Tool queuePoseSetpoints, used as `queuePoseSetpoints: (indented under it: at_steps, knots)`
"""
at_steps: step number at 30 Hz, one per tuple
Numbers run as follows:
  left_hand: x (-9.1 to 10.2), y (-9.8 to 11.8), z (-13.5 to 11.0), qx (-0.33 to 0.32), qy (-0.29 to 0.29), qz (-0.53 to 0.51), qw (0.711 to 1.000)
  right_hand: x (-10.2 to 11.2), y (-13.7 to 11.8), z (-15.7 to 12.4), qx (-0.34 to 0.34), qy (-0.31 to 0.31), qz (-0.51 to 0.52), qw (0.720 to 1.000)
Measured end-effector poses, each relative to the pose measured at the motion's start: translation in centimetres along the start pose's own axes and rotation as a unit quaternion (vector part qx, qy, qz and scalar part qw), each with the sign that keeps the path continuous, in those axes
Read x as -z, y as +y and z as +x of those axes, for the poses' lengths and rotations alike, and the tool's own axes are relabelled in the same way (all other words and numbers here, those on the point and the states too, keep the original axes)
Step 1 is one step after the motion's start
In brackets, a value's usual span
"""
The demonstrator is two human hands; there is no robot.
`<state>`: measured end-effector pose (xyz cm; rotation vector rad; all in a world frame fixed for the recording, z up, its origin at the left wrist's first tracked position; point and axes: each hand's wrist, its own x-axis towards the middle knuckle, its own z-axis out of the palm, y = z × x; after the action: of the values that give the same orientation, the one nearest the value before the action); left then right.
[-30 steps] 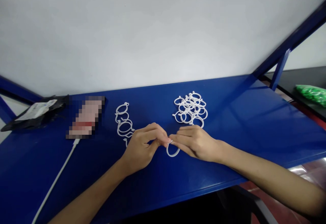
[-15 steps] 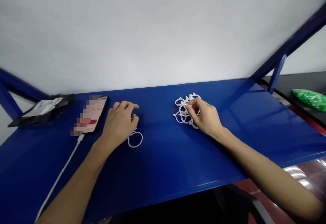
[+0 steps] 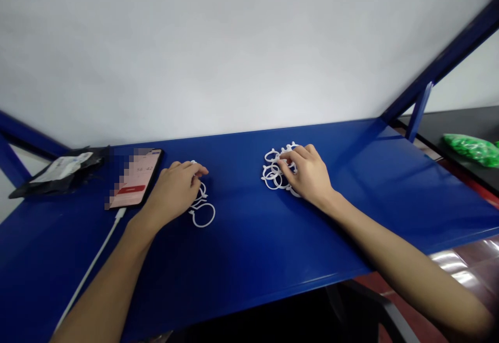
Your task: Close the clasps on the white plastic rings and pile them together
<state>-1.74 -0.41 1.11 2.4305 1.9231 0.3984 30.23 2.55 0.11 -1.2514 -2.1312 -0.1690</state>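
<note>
My left hand (image 3: 175,187) hovers low over a few thin white plastic rings (image 3: 204,215) with small tabs. Its index finger reaches out and the thumb stays apart from it; nothing shows between them. The palm partly hides these rings. To the right, my right hand (image 3: 309,175) reaches into a loose pile of similar white rings (image 3: 272,179). Thumb and index fingertips come close together on a ring at the pile's near side. The hand covers the right part of the pile.
On the blue table (image 3: 241,260) at left lie a phone (image 3: 136,179) with a white charging cable (image 3: 91,265) and a black plastic package (image 3: 64,169). A bag of green items (image 3: 470,149) rests on a dark surface at far right. A white wall rises behind.
My right hand's fingers have stretched further over the pile, thumb and index nearing each other. My left hand has drawn back slightly, uncovering more of the rings beneath it. The view has shifted slightly.
</note>
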Motion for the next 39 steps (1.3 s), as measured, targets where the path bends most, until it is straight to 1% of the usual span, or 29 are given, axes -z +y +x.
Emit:
queuePoseSetpoints:
  at_steps: [2,4,8,12,16,19,22,25,28,31,32,33,35,36,37,39]
  knots:
    - [0.3,-0.7,0.0,-0.003,-0.017,-0.028,0.999,0.4,-0.2,-0.1,0.004,0.005,0.007,1.000]
    - [0.6,-1.1,0.0,-0.006,-0.046,-0.041,0.998,0.7,-0.5,-0.2,0.011,0.005,0.016,1.000]
    - [0.9,-0.6,-0.2,-0.021,-0.083,-0.034,0.996,1.1,-1.3,-0.6,0.032,-0.013,0.039,0.999]
    - [0.9,0.1,-0.3,-0.034,-0.092,-0.035,0.995,1.4,-2.2,-0.9,0.056,-0.025,0.068,0.996]
    - [0.8,0.4,-0.2,-0.066,-0.092,-0.043,0.993,1.6,-2.8,-1.2,0.077,-0.043,0.085,0.992]
    - [0.5,0.9,-0.1,-0.082,-0.075,-0.050,0.993,1.7,-3.1,-1.4,0.092,-0.052,0.099,0.989]
    - [0.2,1.6,-0.1,-0.084,-0.033,-0.067,0.994,1.6,-3.3,-1.6,0.109,-0.052,0.108,0.987]
    - [-0.2,2.5,-0.1,-0.105,0.010,-0.098,0.990,1.4,-3.3,-1.6,0.125,-0.065,0.116,0.983]
    - [-0.6,4.1,-0.3,-0.132,0.043,-0.139,0.981,1.3,-3.6,-1.3,0.150,-0.097,0.120,0.977]
    - [-0.8,6.6,-1.2,-0.137,0.072,-0.144,0.977,1.5,-4.5,-1.8,0.167,-0.117,0.113,0.972]
    - [-0.8,7.5,-1.8,-0.135,0.079,-0.138,0.978,1.7,-5.1,-2.4,0.160,-0.123,0.118,0.972]
    - [-0.8,8.5,-2.5,-0.127,0.090,-0.133,0.979,1.9,-5.6,-3.2,0.138,-0.127,0.133,0.973]
    - [-0.8,10.4,-4.3,-0.103,0.097,-0.139,0.980,2.3,-6.8,-5.2,0.048,-0.125,0.184,0.974]
    - [-0.9,11.3,-5.3,-0.089,0.102,-0.150,0.979,2.5,-7.3,-6.3,-0.007,-0.120,0.219,0.968]
    - [-1.1,12.1,-6.2,-0.072,0.104,-0.163,0.979,2.6,-7.7,-7.3,-0.047,-0.121,0.256,0.958]
    - [-1.7,13.5,-7.6,-0.042,0.112,-0.212,0.970,2.8,-8.0,-9.0,-0.105,-0.121,0.314,0.936]
